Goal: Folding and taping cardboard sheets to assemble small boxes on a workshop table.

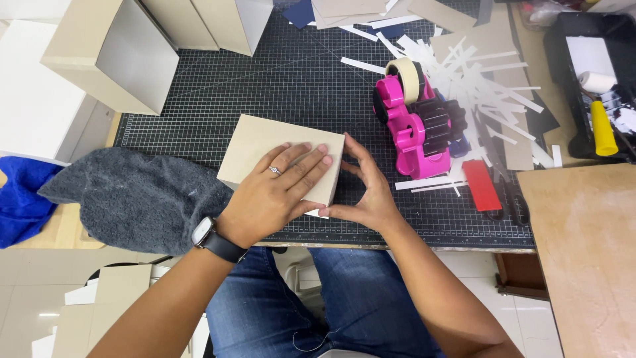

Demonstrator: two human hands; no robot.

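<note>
Okay, so my left hand is lying flat on top of the beige cardboard box, palm down and fingers spread — not gripping anything, just pressing, which I reckon keeps the box from sliding on the cutting mat. The box sits near the front edge of that dark gridded mat, right in front of me, turned a little askew to the grid. My right hand is cupped against the box's right side wall, thumb and fingers splayed along the corner edge, loosely open rather than clenched — it looks like it's bracing or smoothing that side while the other hand bears down. Just beside it to the right stands the pink tape dispenser with its roll of pale tape on top, close enough to reach without shifting my weight. Behind the dispenser lies a scatter of white paper strips, and a red-handled tool rests at the mat's right edge. To my left a grey cloth drapes over the table edge, touching the box's near-left corner, with a blue cloth farther out. More finished-looking beige boxes stand at the back left, well apart from my hands.
</note>
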